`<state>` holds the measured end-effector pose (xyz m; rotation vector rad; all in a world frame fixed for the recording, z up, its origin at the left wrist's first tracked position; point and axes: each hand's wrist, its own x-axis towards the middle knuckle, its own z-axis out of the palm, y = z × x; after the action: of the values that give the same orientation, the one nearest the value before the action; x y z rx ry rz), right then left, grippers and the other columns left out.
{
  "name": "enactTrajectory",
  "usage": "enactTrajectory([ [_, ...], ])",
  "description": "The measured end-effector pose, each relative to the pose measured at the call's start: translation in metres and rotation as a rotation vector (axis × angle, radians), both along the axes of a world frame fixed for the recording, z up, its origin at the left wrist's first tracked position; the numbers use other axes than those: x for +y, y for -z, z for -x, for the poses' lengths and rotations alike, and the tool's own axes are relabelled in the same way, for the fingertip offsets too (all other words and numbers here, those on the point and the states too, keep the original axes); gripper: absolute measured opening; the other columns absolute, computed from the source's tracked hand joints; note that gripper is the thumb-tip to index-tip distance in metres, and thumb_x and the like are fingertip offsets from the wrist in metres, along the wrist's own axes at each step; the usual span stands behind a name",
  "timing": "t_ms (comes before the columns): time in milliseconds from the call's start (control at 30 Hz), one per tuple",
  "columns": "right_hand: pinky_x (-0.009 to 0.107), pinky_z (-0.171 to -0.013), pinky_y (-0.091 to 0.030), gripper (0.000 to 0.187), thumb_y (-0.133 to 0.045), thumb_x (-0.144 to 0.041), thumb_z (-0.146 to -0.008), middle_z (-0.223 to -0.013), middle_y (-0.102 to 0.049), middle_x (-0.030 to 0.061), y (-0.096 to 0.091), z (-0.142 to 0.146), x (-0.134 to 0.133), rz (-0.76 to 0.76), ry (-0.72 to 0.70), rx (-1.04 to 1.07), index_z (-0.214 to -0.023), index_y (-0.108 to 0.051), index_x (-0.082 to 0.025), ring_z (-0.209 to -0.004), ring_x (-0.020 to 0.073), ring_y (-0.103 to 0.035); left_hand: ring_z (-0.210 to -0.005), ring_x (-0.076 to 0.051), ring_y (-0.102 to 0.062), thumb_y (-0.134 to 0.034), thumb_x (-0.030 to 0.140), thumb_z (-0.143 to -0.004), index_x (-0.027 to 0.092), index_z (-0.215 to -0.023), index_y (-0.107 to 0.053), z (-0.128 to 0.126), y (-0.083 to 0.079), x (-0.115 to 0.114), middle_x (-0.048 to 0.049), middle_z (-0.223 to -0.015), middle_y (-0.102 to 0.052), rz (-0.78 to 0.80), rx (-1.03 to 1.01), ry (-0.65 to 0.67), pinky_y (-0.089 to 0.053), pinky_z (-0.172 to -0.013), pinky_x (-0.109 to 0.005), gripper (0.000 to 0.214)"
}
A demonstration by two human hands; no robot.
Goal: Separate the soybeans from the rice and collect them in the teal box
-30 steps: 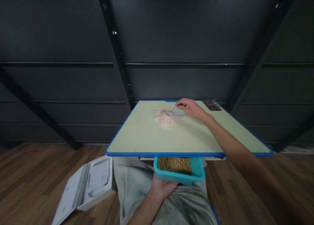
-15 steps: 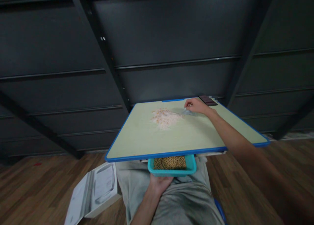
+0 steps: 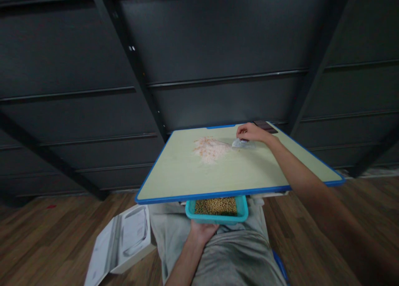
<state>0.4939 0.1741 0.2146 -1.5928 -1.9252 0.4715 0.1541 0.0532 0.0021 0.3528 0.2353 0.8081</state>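
Observation:
My right hand [image 3: 251,132] is closed, pinching a clear, flat plastic piece [image 3: 239,144] over the right half of the pale green board [image 3: 174,176]. The piece has a pale straight edge and looks like a small scraper; the fingers cover part of it. Left of it, a loose patch of whitish, powdery crumbs with orange-brown bits [image 3: 210,149] is spread on the board. Below the board's near edge, my left hand [image 3: 202,231] supports a turquoise plastic tray [image 3: 218,219] from underneath, its fingers partly hidden. Yellowish and greenish beans [image 3: 216,206] lie in the tray.
A dark, flat object [image 3: 265,127] lies at the board's far right corner, partly behind my right hand. An open white box [image 3: 132,236] rests beside my left leg, over the wooden floor [image 3: 37,236]. A dark panelled wall [image 3: 218,36] rises just behind the board.
My right hand has shifted slightly right, and the clear piece beneath it now shows more plainly with a straighter edge. My left hand and the tray have barely moved.

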Motion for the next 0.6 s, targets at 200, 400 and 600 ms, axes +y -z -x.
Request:
enactTrajectory([
  [200,0.027,-0.055,-0.043,0.013,-0.066,-0.025,-0.07,-0.065,-0.07,0.0029,-0.004,-0.018,-0.002,0.073,-0.015,-0.04,-0.075,-0.075,-0.017,-0.06,0.0169,-0.062,-0.109,-0.025,-0.075,-0.039,0.04,-0.105,0.026,-0.112,-0.082,0.001,-0.002,-0.002,-0.0008,-0.115,-0.083,0.005,0.008,-0.006,-0.054,-0.105,-0.041,0.046],
  [400,0.027,-0.056,-0.048,0.009,-0.072,-0.024,-0.064,-0.063,-0.07,0.0027,-0.007,-0.024,-0.01,0.274,-0.016,-0.001,-0.07,-0.075,-0.018,-0.06,0.0178,-0.064,-0.102,-0.024,-0.076,-0.036,0.039,-0.106,0.025,-0.11,-0.082,0.0,-0.003,-0.002,-0.0012,-0.112,-0.084,0.015,0.017,-0.021,-0.058,-0.098,-0.039,0.049],
  [600,0.028,-0.057,-0.049,0.013,-0.075,-0.026,-0.063,-0.067,-0.07,0.0028,-0.008,-0.012,-0.012,0.374,-0.098,0.06,-0.073,-0.075,-0.019,-0.062,0.0173,-0.064,-0.1,-0.024,-0.076,-0.039,0.041,-0.105,0.024,-0.112,-0.082,-0.001,-0.01,-0.005,-0.0022,-0.115,-0.084,0.016,0.012,-0.026,-0.059,-0.093,-0.037,0.047],
])
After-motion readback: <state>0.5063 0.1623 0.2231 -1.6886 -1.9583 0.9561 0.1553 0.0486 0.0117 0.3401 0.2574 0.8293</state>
